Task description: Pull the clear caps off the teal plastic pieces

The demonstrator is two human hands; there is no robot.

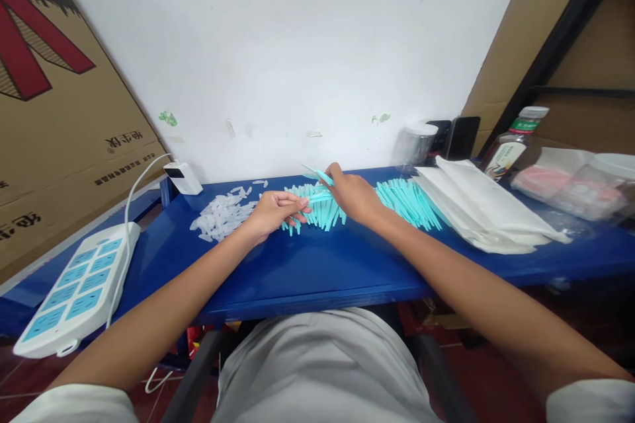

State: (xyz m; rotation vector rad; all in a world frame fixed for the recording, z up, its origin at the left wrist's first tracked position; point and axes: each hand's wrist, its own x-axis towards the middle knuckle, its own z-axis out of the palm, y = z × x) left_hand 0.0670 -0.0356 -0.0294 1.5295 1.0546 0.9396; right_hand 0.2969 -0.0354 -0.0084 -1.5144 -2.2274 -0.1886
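My left hand (280,211) is closed, thumb and fingers pinching the end of a slim turquoise plastic stick (319,197). Close beside it, my right hand (353,197) has its fingers closed on another turquoise stick (324,177), whose thin pale end points up and left. Below both hands lies a pile of similar turquoise sticks (322,217), partly hidden by them. A second pile of turquoise sticks (409,201) sits past my right wrist. Left of my left hand are many small translucent plastic pieces (221,217), heaped loosely.
Everything rests on a blue table (307,271) against a white wall. White paper-like bags (489,205), a clear jar (417,145) and a bottle (513,139) stand right. A power strip (79,287) and a white charger (183,178) with a cable are left.
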